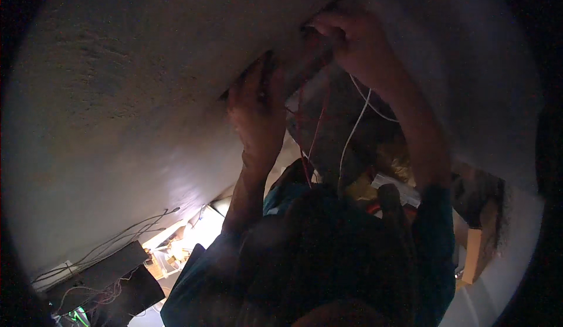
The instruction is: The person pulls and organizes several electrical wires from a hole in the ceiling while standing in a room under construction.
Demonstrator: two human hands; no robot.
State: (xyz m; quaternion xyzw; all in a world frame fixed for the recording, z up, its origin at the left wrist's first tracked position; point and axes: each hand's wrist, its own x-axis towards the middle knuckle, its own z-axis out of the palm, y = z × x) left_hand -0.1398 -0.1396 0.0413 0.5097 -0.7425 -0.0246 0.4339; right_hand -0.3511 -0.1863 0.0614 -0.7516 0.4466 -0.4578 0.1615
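Both my arms are raised to a pale wall point(117, 116) in dim light. A long dark box-like piece point(308, 72) lies slantwise against it; shadow hides what kind of piece it is. My left hand point(257, 113) grips its lower left end, with bent fingers reaching to a dark edge at the wall. At the upper right end, my right hand point(358, 40) is closed on the piece, thumb and fingers drawn together. Thin red wires point(319, 122) dangle below it between my forearms. White wires point(355, 129) hang beside my right forearm.
At the lower left, a dark box-shaped unit point(102, 277) with loose cables point(126, 233) sits by the wall. Beyond it is a brightly lit area with cluttered items point(176, 254). An orange-brown block-like edge point(472, 256) stands at the lower right.
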